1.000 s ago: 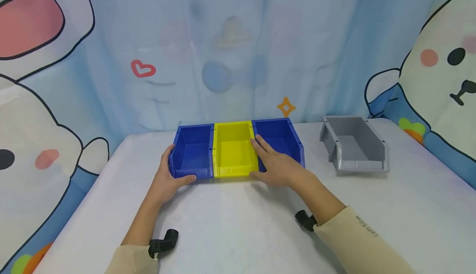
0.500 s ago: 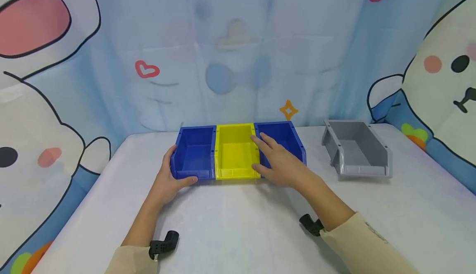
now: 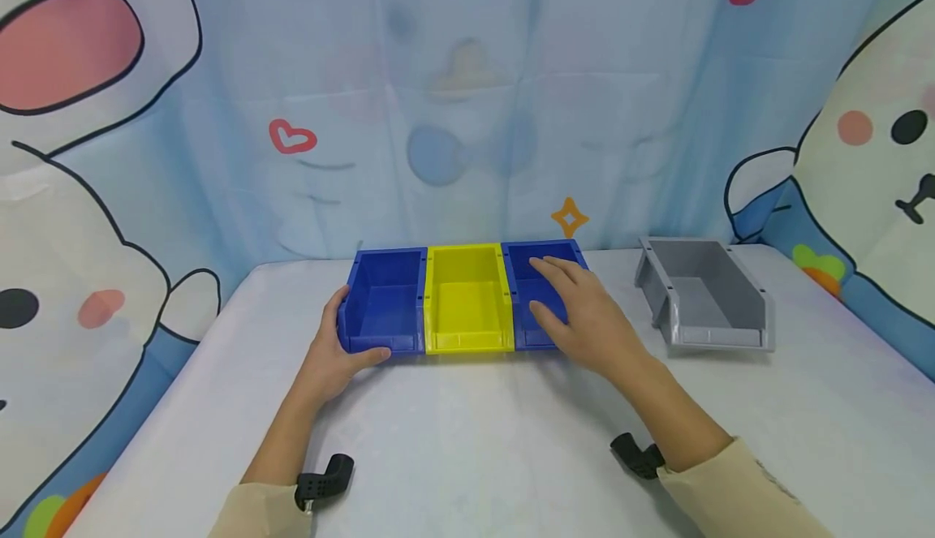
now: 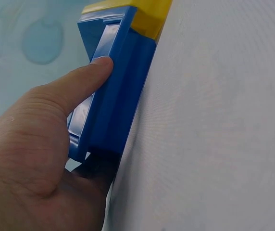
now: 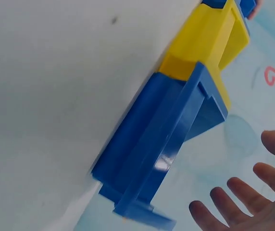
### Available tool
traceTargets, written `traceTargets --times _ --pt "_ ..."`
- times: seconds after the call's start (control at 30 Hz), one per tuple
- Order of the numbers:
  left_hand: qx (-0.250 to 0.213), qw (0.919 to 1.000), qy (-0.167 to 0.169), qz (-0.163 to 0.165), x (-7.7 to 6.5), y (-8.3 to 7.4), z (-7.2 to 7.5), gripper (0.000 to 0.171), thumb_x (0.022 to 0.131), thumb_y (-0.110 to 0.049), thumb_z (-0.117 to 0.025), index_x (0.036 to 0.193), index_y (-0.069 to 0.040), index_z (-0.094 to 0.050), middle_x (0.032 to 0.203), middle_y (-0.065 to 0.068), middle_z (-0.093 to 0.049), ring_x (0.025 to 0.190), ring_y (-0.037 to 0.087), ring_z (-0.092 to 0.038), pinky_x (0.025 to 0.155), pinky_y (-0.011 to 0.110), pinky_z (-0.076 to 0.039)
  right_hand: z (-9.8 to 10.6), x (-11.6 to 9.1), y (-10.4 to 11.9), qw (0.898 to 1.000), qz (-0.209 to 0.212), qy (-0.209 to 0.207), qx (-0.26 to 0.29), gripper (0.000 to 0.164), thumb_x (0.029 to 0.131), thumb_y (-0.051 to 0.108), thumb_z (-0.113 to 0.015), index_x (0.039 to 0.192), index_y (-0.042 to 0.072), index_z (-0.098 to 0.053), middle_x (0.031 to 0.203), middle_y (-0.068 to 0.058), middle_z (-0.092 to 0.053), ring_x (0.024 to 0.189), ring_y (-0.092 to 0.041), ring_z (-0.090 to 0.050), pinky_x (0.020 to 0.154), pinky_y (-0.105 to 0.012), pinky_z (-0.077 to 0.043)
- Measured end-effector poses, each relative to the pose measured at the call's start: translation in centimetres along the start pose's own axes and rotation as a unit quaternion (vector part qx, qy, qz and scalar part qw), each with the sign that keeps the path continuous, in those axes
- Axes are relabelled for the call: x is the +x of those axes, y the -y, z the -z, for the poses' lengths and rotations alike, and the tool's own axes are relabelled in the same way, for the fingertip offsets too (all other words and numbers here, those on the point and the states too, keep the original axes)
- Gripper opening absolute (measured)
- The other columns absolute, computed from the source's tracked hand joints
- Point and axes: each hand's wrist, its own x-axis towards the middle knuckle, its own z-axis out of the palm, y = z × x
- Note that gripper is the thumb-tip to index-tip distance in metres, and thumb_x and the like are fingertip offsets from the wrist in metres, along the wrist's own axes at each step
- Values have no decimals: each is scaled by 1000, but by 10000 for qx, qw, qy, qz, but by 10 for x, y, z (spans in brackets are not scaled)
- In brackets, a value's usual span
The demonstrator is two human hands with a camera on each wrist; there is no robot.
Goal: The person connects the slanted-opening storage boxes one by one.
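Three open-fronted storage bins stand side by side: a left blue bin point(image 3: 383, 303), a yellow bin point(image 3: 469, 303) in the middle and a right blue bin point(image 3: 524, 331). My left hand point(image 3: 330, 363) grips the left blue bin at its outer corner, thumb on the front lip and fingers along the left side. The left wrist view shows the thumb pressing the lip; the other fingers are mostly hidden. My right hand point(image 3: 595, 323) is over the right blue bin, covering part of it. Its fingers are spread, and the right wrist view shows them apart from the bin, holding nothing.
A grey storage bin point(image 3: 704, 303) stands apart to the right on the white-covered table point(image 3: 453, 441). Behind the table hangs a light blue curtain point(image 3: 467, 100) with cartoon animals.
My right hand has left the edge between the yellow and right blue bins and moved right, over the right blue bin. The left hand keeps its grip; the view shifts slightly.
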Motion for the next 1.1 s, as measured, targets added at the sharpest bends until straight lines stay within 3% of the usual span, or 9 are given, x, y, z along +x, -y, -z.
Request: traceTargets --times 0.63,1.1 --pt "41 10000 18 4 0 1 0 118 83 -37 -87 166 -37 -2 174 15 -11 158 44 -18 125 66 -18 24 -17 -35 9915 -272 -1270 13 51 100 13 -63 149 2 -50 145 -28 -52 135 -51 -47 107 -72 -40" --pt "19 10000 0 73 -1 -2 0 118 83 -35 -87 166 -37 -2 174 15 -11 157 45 -18 125 66 -17 35 -20 -55 9809 -870 -1737 35 49 101 13 -60 148 1 -51 146 -33 -48 136 -57 -41 108 -74 -35"
